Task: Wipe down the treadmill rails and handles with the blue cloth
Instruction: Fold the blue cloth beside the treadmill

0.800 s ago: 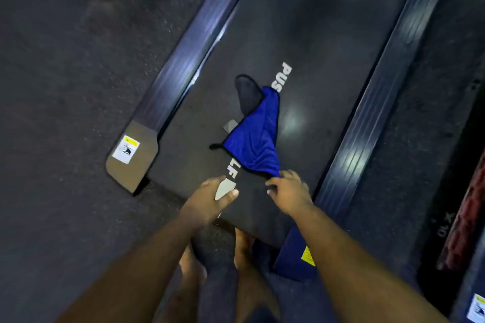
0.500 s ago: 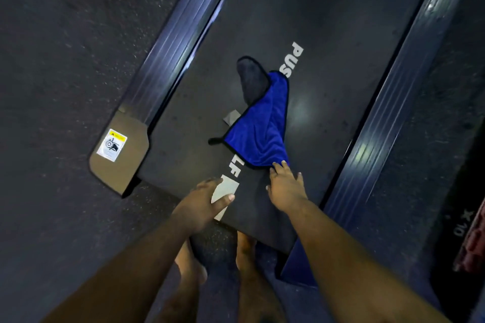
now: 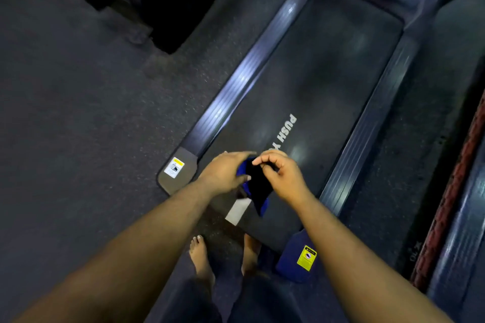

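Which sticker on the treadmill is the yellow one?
The sticker on the blue end cap by the right forearm is all yellow. The other sticker, on the grey cap, is mostly white.

Both arms are bare, with no sleeves. The feet [image 3: 202, 257] are bare too. Dark shorts [image 3: 199, 301] cover the legs.
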The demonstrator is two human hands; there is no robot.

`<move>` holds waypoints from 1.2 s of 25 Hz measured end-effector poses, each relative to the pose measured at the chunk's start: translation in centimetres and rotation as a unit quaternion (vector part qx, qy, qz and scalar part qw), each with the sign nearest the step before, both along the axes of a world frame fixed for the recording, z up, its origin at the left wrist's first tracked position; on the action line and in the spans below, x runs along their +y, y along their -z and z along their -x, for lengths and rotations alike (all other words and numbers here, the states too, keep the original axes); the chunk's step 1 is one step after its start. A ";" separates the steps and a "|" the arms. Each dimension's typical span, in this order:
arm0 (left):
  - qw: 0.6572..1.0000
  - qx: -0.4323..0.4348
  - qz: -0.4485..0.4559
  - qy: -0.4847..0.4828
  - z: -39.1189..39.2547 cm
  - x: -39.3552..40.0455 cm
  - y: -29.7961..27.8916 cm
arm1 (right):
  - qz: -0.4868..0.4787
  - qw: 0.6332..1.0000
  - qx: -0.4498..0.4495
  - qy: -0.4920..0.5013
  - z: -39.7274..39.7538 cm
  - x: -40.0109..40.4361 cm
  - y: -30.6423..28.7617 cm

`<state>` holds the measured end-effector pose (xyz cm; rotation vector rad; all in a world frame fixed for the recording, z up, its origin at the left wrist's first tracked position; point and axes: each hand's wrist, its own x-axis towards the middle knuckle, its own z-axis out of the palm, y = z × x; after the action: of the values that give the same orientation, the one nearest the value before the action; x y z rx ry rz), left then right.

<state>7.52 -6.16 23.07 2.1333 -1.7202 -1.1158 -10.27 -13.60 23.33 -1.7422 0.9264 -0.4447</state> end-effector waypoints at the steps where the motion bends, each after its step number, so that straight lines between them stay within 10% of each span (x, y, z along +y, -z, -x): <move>1: 1.000 -0.006 -0.006 -0.026 -0.8 0.9 -2.6 | 0.021 1.000 -0.004 -0.014 -0.8 0.1 -3.3; 10: 0.976 0.011 0.062 -0.209 -8.8 14.0 -15.1 | 0.113 0.991 -0.066 0.014 -11.8 8.1 -20.2; 17: 0.945 0.102 0.190 -0.246 -24.6 19.2 -24.2 | 0.270 0.915 0.286 0.088 -20.7 11.9 -25.3; 22: 0.890 0.174 0.273 -0.321 -29.1 18.0 -28.5 | 0.036 0.979 0.052 0.194 -29.7 14.7 -28.5; 30: 0.889 0.121 0.327 -0.296 -34.6 15.0 -29.8 | -0.215 0.955 -0.171 0.111 -42.2 15.0 -30.9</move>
<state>42.10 8.83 52.87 1.7790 -1.0025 -0.4942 31.93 1.43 54.18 -1.1284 0.8902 -0.6186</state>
